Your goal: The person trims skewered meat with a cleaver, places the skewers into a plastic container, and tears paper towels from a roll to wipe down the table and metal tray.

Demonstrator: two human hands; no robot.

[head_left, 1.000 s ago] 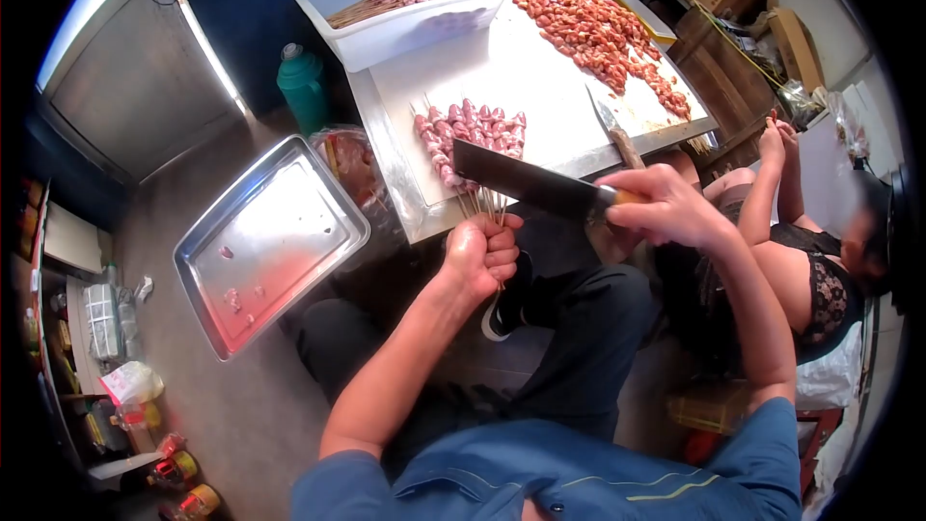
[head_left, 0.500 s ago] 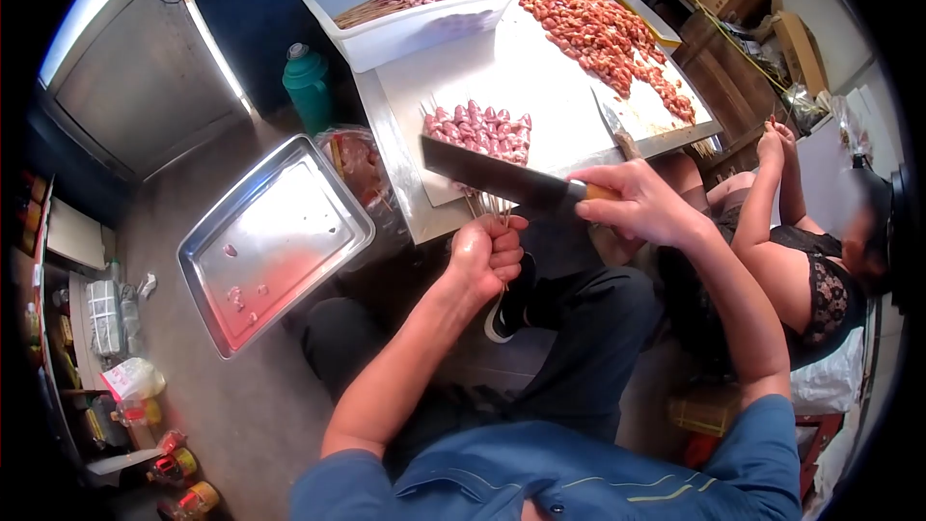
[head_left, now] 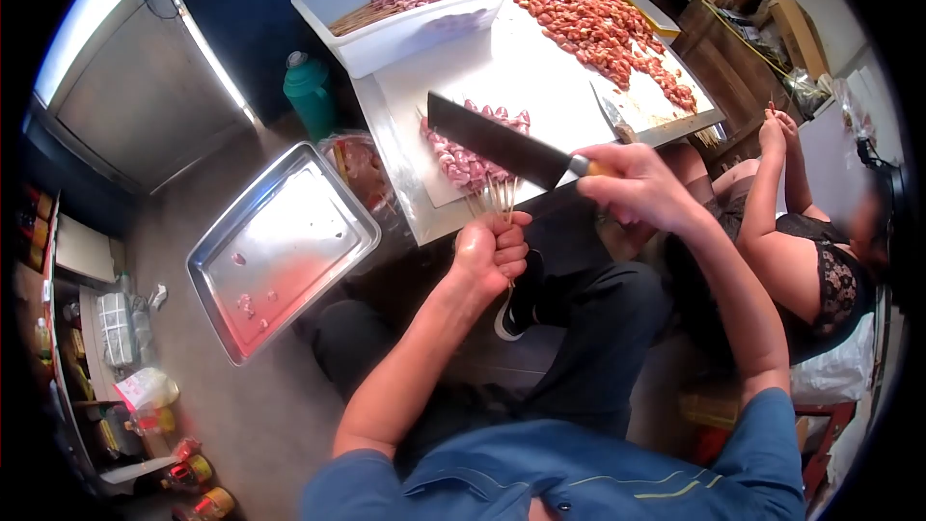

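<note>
My left hand (head_left: 492,253) is closed round the stick ends of a bunch of meat skewers (head_left: 465,160), just off the table's near edge. Their pink meat pieces lie side by side on the white board (head_left: 540,101). In my right hand (head_left: 641,183) is the wooden handle of a cleaver (head_left: 502,140). Its broad dark blade slants up to the left over the skewers and hides part of the meat. Whether the blade touches the meat I cannot tell.
At the table's back stands a white bin (head_left: 405,43) of skewers. A pile of red meat pieces (head_left: 608,34) and a knife (head_left: 610,108) lie to the right. A metal tray (head_left: 289,251) with scraps is at left, near a green flask (head_left: 309,96). A co-worker (head_left: 791,232) sits at right.
The cleaver's blade has tilted more steeply, its tip going up and its handle side a little down. My left hand keeps its hold on the skewers. The view has shifted slightly.
</note>
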